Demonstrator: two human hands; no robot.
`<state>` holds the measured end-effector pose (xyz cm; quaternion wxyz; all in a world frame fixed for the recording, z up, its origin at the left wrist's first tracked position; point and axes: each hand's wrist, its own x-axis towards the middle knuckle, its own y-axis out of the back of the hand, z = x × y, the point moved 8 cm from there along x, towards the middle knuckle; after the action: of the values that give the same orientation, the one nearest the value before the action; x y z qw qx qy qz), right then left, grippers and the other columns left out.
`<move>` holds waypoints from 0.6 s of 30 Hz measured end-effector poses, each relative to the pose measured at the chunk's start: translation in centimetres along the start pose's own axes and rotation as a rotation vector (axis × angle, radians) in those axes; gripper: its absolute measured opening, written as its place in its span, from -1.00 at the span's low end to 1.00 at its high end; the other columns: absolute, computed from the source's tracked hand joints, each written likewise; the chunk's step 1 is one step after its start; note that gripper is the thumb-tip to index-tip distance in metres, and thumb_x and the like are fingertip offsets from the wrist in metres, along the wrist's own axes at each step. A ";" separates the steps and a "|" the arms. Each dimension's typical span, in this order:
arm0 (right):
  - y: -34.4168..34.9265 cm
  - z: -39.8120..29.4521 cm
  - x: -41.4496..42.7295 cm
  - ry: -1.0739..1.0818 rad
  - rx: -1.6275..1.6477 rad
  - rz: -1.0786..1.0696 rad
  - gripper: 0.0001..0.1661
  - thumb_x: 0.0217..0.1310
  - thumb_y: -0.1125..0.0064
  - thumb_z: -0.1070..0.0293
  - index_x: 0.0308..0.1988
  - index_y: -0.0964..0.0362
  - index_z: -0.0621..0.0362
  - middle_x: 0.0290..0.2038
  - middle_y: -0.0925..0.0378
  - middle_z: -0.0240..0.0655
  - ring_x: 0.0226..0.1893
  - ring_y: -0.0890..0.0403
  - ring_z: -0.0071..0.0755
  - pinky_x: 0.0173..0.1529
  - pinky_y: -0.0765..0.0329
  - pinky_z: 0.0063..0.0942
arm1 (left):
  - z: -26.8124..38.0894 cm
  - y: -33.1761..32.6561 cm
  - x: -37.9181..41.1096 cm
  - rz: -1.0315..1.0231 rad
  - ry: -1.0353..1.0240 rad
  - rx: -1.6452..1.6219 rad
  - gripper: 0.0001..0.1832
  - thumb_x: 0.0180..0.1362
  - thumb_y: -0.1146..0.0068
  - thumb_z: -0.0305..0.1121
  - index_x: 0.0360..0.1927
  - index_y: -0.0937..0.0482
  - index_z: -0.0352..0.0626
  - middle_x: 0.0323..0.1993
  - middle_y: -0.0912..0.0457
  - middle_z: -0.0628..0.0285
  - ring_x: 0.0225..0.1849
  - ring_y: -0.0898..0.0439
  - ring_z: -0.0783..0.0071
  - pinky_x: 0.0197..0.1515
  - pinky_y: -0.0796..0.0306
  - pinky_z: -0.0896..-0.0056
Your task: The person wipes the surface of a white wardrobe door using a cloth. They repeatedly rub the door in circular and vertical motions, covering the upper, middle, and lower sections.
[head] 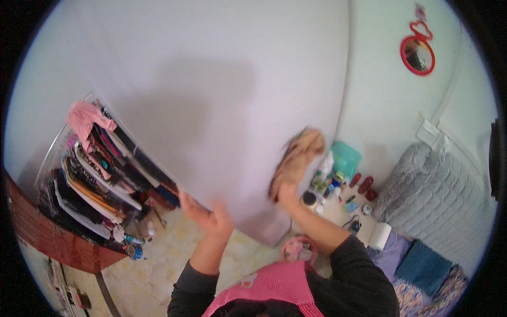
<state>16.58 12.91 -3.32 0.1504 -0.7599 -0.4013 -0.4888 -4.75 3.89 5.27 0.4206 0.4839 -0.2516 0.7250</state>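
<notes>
A large, smooth, pale panel (253, 111), possibly a mattress on its side, stands in front of me with shadows across it. My left hand (208, 216) is at its lower left edge, thumb on the near face and fingers around the rim; motion blurs it. To the right, my right hand (287, 196) grips the lower end of a long, tan and brown, soft-looking thing (299, 158), perhaps a bunched cloth. That thing lies over the lower right of the panel; blur hides whether it touches.
Clothes on a rack (99, 170) stand left, above a reddish-brown wooden surface (71, 241). At right are a table with bottles and small items (336, 206), a grey quilted cover (424, 202) and a red-framed mirror (417, 55). A pink basket (299, 249) sits low near me.
</notes>
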 end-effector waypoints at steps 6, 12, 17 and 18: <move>1.8 4.1 11.9 0.049 0.145 0.018 -0.41 0.29 0.10 0.11 0.19 -0.19 0.22 0.24 -0.18 0.08 0.26 -0.17 0.13 0.35 -0.07 -0.03 | -0.2 -0.7 -0.2 0.016 0.005 -0.060 -0.27 0.13 -0.12 -0.45 0.36 -0.08 -0.33 0.44 0.06 -0.25 0.45 -0.01 -0.07 0.43 0.12 0.00; -2.1 -1.1 2.4 -0.191 0.605 -0.440 -0.24 0.05 -0.28 0.11 0.19 -0.17 0.13 0.15 -0.32 -0.22 0.19 -0.27 -0.22 0.27 -0.16 -0.18 | 2.3 -1.1 1.2 0.031 -0.073 0.092 -0.27 0.16 -0.11 -0.40 0.36 -0.07 -0.35 0.42 0.00 -0.22 0.43 -0.05 -0.07 0.41 0.09 0.02; -2.2 -3.4 2.9 -0.025 0.395 -0.683 -0.06 -0.10 -0.34 -0.07 0.24 -0.21 0.07 0.22 -0.28 -0.21 0.31 -0.15 -0.05 0.39 0.05 -0.03 | 2.4 -0.9 1.3 -0.009 -0.082 0.122 -0.27 0.19 -0.09 -0.37 0.37 -0.04 -0.33 0.41 -0.01 -0.26 0.41 -0.08 -0.10 0.41 0.10 0.01; -1.4 -4.1 5.5 0.095 0.224 -0.628 -0.11 -0.08 -0.28 -0.11 0.21 -0.26 0.07 0.23 -0.28 -0.17 0.31 -0.14 0.01 0.37 0.03 -0.01 | 2.4 -0.8 1.5 -0.009 -0.081 0.102 -0.26 0.14 -0.12 -0.43 0.36 -0.07 -0.30 0.40 -0.02 -0.26 0.40 -0.08 -0.12 0.41 0.09 0.00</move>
<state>14.04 13.80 3.12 0.0937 -0.5543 -0.6594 -0.4992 -3.14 3.00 7.56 0.3879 0.5348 -0.2290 0.7149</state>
